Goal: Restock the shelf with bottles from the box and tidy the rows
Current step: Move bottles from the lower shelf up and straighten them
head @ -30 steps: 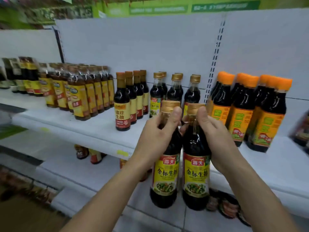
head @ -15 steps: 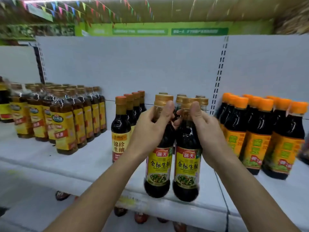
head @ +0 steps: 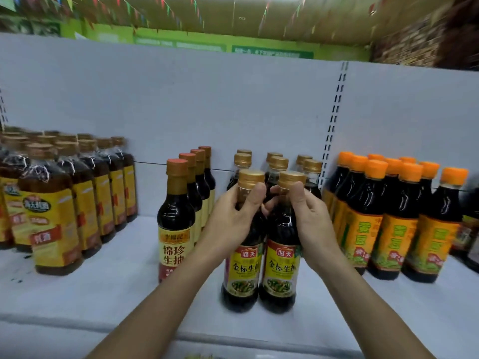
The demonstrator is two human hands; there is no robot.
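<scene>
Dark-glass pair: left bottle (head: 242, 268) and right bottle (head: 281, 270), gold caps, yellow labels, upright and touching side by side near the front of the white shelf (head: 103, 294); whether their bases rested on it could not be told. Grip: the left hand (head: 233, 218) curled round the left bottle's neck, and the right hand (head: 308, 221) curled round the right bottle's neck. Directly behind, between the pair and the back panel (head: 207, 99), stood gold-capped bottles (head: 278, 164) in three short rows. Just left, a row of red-capped bottles (head: 176, 216); further left, wrapped bottles (head: 51, 211). To the right, orange-capped bottles (head: 396, 224).
</scene>
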